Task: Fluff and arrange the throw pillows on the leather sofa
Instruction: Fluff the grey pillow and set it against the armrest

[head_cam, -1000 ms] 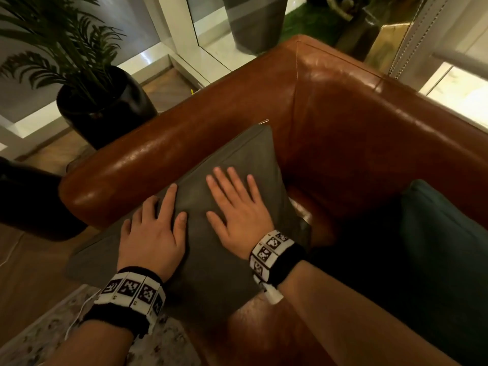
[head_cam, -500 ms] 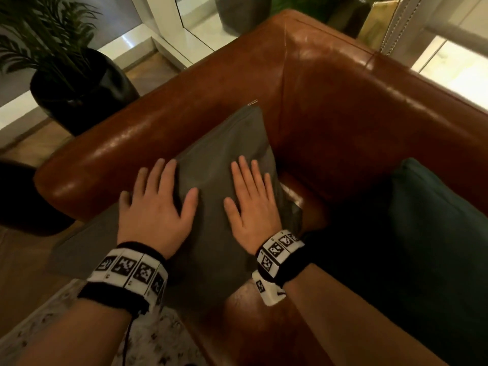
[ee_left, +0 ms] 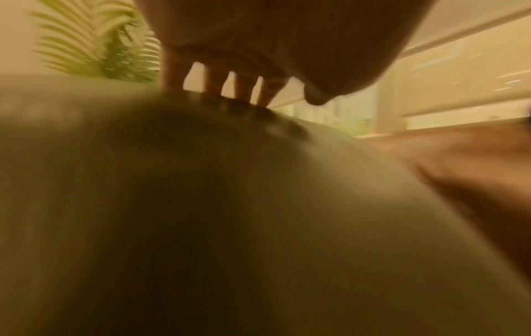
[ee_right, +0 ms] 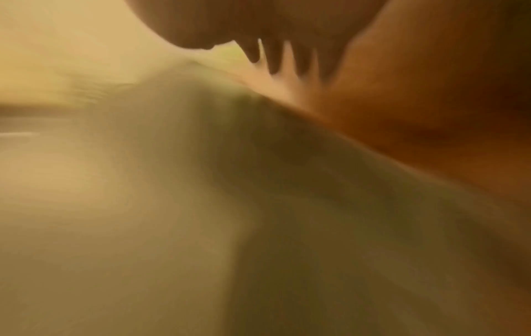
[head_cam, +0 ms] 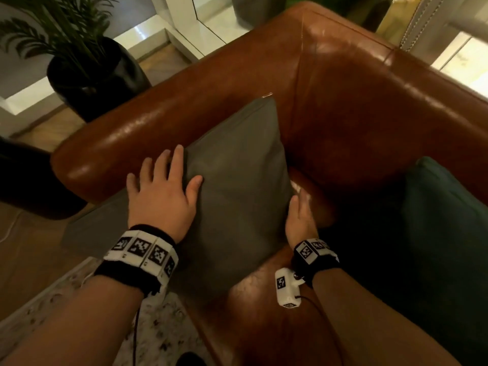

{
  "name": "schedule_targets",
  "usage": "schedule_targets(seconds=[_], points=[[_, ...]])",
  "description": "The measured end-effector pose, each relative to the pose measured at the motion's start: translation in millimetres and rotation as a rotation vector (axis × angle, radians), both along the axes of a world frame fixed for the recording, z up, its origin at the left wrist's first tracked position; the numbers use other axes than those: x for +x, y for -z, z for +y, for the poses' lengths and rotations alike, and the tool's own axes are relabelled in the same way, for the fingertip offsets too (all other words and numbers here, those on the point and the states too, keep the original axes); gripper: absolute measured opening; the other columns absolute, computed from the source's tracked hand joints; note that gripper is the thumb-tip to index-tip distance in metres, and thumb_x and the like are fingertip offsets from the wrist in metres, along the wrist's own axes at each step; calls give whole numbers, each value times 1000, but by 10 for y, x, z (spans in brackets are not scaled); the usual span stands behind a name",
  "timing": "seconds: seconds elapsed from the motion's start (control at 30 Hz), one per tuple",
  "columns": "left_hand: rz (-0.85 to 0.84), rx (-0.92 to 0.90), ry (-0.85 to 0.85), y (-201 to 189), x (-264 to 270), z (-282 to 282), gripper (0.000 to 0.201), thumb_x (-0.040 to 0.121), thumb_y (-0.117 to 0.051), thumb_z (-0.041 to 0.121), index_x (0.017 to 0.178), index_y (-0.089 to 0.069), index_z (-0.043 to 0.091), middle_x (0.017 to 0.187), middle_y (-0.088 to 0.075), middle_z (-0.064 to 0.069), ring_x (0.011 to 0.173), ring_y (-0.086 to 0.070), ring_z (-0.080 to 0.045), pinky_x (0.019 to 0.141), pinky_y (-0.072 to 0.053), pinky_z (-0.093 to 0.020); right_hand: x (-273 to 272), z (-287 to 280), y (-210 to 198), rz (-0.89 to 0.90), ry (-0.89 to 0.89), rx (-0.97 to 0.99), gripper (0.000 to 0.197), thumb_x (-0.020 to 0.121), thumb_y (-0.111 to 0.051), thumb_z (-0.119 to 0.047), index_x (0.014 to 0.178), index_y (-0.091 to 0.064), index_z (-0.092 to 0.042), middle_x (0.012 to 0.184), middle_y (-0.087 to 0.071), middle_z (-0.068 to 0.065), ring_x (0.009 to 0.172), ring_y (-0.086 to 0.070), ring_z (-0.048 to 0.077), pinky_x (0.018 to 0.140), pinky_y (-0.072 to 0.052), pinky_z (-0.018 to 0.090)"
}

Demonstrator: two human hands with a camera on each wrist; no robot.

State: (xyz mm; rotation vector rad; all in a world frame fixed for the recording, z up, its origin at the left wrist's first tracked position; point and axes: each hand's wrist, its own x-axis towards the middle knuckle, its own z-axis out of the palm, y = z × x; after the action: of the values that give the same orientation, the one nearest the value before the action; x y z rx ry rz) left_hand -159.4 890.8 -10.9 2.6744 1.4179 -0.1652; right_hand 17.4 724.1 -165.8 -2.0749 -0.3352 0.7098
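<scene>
Pressing from both sides, I have my left hand (head_cam: 161, 196) spread flat, fingers straight, on the left part of the grey pillow (head_cam: 237, 186), while my right hand (head_cam: 299, 220) stands edge-on against its right side, fingers straight and blurred, so I cannot tell how firmly it bears on the fabric. Neither hand grips anything; they sit apart with the pillow between them. The pillow leans into the corner of the leather sofa (head_cam: 356, 122), its far tip up against the armrest (head_cam: 137, 138) beyond my left fingers, its near corner hanging past the seat edge toward me. That overhang is my worry: if I squeeze or pat too hard, the slick leather could let the pillow slide off toward the rug (head_cam: 79, 307) below my left wrist. Pushing unevenly could also leave it creased or flattened instead of plump. To the right of my right hand lies a dark green pillow (head_cam: 435, 233), near enough that a careless sweep of my forearm might knock it askew. Beyond the armrest stands a potted plant (head_cam: 87, 72), well apart.
</scene>
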Motion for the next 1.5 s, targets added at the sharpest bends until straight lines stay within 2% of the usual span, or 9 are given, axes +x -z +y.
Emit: schedule_targets(seconds=[0.13,0.3,0.53,0.63,0.73,0.87,1.1,1.37,1.5], points=[[-25,110,181,138,-73,-319,66,99,-19,56,157,-9,26,164,-12,-3,151,-9,-30,120,-9,-55,-287,367,-857,-748,-430,227,55,102,-25,-34,155,-16,-19,161,-8,-7,151,-5,18,122,-6,40],[-37,137,112,386,-446,-149,62,98,-24,54,156,-13,34,164,-15,-2,150,-15,-33,120,-13,-54,-153,762,-817,-1138,-932,-53,56,102,-24,-44,155,-16,-29,163,-13,-3,151,-7,20,121,-11,47],[-155,201,-205,478,-1189,0,63,98,-21,53,156,-14,29,164,-16,-2,151,-8,-30,122,-3,-50,144,839,-1105,-1050,-659,-330,60,100,-14,-46,157,-7,-28,165,-4,-4,151,5,21,121,-3,52],[-611,242,-594,537,-1460,-105,61,101,-25,39,157,-12,19,164,-10,-7,151,-6,-28,122,-2,-37,-437,1028,-1418,-1103,-912,-55,60,101,-22,-45,155,-19,-21,163,-15,-1,151,-5,20,121,-5,50],[-952,-271,-945,831,-1546,-231,49,106,-30,19,154,-25,13,159,-27,-10,146,-25,-27,116,-20,-26,-1022,1322,-1448,-1097,-1228,29,58,101,-23,-52,153,-27,-25,160,-24,-5,149,-16,16,121,-7,45],[-1057,-721,-961,1168,-1476,-360,41,101,-44,39,139,-52,28,142,-53,-1,131,-48,-20,112,-37,-39,-1196,1665,-1382,-935,-1159,112,38,88,-56,-55,114,-71,-31,118,-70,-8,114,-61,18,106,-40,43],[-1180,-611,-1179,1109,-1510,-173,26,95,-60,29,112,-72,12,105,-71,-3,102,-64,-25,98,-50,-40,-1100,1680,-1598,-599,-767,131,7,80,-75,-42,87,-74,-42,92,-67,-23,101,-63,0,99,-48,25],[-1430,-651,-1069,863,-1406,-236,35,97,-56,30,133,-57,25,122,-58,8,113,-54,-9,100,-44,-28,-1518,1728,-1778,-725,-1144,28,42,94,-55,-46,132,-59,-28,132,-61,-4,123,-54,15,103,-40,28],[-1308,-512,-1117,821,-1387,-100,7,92,-66,27,97,-65,21,91,-65,4,95,-63,-18,82,-46,-27,-1642,1899,-1742,-766,-1069,-35,25,89,-64,-45,106,-74,-31,109,-70,-8,104,-63,13,94,-50,34]])
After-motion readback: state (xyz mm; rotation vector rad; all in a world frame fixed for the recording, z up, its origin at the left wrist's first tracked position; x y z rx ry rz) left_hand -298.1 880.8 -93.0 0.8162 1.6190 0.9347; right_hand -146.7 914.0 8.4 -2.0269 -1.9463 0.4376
